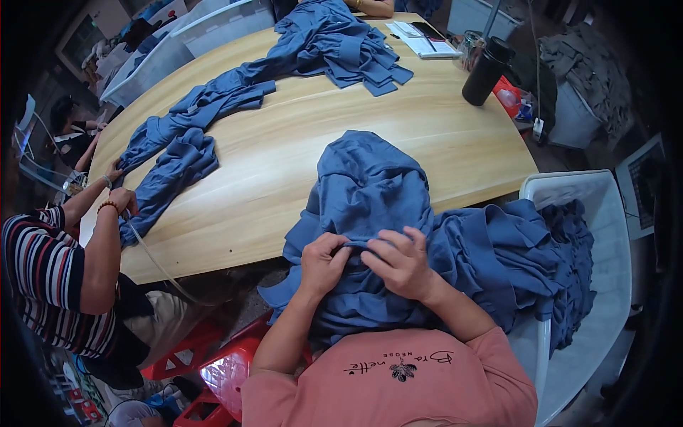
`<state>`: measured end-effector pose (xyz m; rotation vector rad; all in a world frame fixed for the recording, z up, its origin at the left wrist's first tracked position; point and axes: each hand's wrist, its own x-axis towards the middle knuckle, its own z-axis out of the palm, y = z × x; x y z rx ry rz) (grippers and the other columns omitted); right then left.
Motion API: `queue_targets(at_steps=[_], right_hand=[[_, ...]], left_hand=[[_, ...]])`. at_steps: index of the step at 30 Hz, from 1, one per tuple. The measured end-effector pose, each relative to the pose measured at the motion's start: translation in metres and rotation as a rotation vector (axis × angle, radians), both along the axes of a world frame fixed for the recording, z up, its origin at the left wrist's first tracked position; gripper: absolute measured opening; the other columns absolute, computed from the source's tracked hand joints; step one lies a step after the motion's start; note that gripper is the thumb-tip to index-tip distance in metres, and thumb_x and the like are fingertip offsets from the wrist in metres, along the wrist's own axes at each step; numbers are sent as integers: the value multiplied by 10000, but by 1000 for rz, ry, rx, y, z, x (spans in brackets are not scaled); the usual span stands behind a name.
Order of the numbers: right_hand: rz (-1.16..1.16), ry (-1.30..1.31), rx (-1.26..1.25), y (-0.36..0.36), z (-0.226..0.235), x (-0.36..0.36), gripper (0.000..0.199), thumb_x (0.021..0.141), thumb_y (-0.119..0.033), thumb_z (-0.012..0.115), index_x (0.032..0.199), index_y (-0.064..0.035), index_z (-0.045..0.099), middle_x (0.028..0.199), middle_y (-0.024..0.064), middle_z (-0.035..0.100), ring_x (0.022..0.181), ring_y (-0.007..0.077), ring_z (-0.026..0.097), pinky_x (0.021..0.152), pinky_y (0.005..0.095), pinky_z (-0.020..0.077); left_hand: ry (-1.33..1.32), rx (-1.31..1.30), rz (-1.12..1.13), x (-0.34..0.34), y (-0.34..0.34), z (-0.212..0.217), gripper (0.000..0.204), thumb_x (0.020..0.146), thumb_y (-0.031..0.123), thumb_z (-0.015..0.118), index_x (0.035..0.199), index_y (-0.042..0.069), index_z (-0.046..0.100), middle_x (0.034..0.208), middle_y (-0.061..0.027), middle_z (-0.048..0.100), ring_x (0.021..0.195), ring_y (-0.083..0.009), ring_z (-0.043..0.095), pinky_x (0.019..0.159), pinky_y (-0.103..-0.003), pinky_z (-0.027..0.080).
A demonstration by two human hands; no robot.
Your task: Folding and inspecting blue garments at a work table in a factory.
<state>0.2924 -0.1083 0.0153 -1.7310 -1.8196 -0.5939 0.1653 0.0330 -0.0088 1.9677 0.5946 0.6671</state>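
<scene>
A blue garment [370, 188] lies bunched over the near edge of the table and down across my lap. My left hand [324, 265] is closed, thumb and fingers pinching a folded edge of its cloth. Just right of that pinch, my right hand [400, 265] rests at the same edge, its fingers spread and slightly bent, some touching the cloth. The garment's exact kind cannot be made out from its folds. More blue cloth [491, 245] trails from beside my right forearm into a white plastic bin [617, 263] at the right.
The wooden table [284, 171] carries blue garments [242, 78] at its far and left sides. A black bottle [488, 71] and a notepad [427, 44] stand at the far right. At left, a person in a striped shirt [57, 277] handles cloth. Red stools [231, 370] stand lower left.
</scene>
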Motion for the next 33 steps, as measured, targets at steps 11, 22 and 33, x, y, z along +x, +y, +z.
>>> queue_targets(at_steps=[11, 22, 33], right_hand=[[91, -63, -48, 15, -15, 2, 152, 722, -126, 603, 861, -120, 663, 1079, 41, 603, 1093, 202, 521, 1017, 477, 261], [546, 306, 53, -10, 45, -23, 142, 703, -42, 613, 838, -5, 591, 696, 40, 545, 635, 172, 544, 778, 404, 450], [382, 488, -236, -7, 18, 12, 332, 674, -59, 724, 970, -53, 574, 826, 63, 580, 791, 259, 569, 862, 430, 397]], left_hand=[[32, -358, -91, 0, 16, -1, 104, 765, 68, 629, 822, -20, 631, 667, -49, 617, 617, -84, 550, 569, -247, 438], [-35, -395, -494, -28, -7, 85, 80, 781, 54, 643, 747, -5, 600, 642, -2, 535, 582, -56, 458, 518, -228, 344], [-112, -1077, -319, -12, -2, 27, 71, 818, 52, 625, 868, 4, 641, 799, 10, 626, 695, -32, 543, 639, -176, 419]])
